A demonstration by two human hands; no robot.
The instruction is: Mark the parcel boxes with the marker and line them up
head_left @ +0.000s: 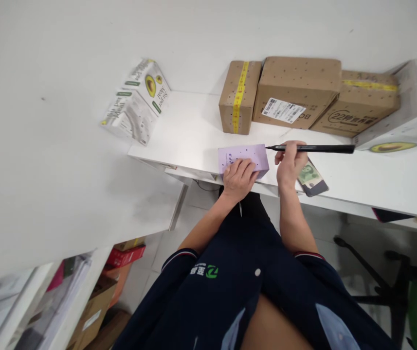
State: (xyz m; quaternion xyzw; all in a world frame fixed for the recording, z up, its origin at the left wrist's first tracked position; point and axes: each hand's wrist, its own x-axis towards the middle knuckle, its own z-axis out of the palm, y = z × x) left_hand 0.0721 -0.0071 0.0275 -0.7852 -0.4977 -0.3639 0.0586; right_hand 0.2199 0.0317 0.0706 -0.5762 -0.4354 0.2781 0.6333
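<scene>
A small purple box with dark specks and some writing on top rests near the front edge of the white desk. My left hand grips it, fingers laid over the top and near side. My right hand is closed around a long black marker pen, just right of the box. The pen lies almost level, its tip pointing left at the box's upper right corner; whether it touches I cannot tell. Beneath and beside my right wrist lies a phone with a green banknote showing on it.
Behind the purple box stand a narrow taped carton, a larger labelled carton and another carton. White avocado-print boxes sit at the left end, with a white box at the right. A chair base is below right.
</scene>
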